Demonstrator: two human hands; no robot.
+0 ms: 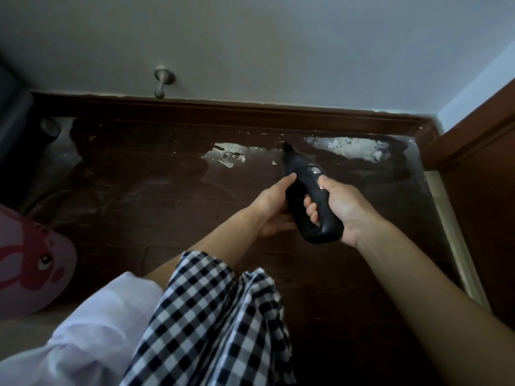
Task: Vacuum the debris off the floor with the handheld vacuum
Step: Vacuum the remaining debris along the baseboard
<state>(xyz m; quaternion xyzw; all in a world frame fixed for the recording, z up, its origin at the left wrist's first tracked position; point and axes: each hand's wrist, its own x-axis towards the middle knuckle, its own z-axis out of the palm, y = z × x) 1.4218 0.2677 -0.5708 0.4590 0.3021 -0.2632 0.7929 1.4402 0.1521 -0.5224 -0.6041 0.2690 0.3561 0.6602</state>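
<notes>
Head view — right hand [338, 210] grip wrapped round handheld vacuum [306, 190]; left hand [274, 207] grip steadying its body. Step: nozzle aimed, seemingly between two debris [348, 147] patches on floor [167, 196] — next, sweep across them.

Pink cushion-like item [30, 263] with red cartoon print: cut off by left edge, full shape not seen.
Dark rounded object [12, 112] at far left: blurred, cropped, cannot tell what.
Handheld vacuum [306, 190]: underside covered by left hand [274, 207], handle wrapped by right hand [338, 207]; nozzle tip against dark floor [167, 204], contact not clear.
White debris [348, 147] beside baseboard [250, 112]: smeared with glare, single pieces too small to separate.
Checked garment [211, 324]: cropped at bottom edge, hiding floor beneath.
Wooden door frame [479, 162]: cropped at right edge.
</notes>
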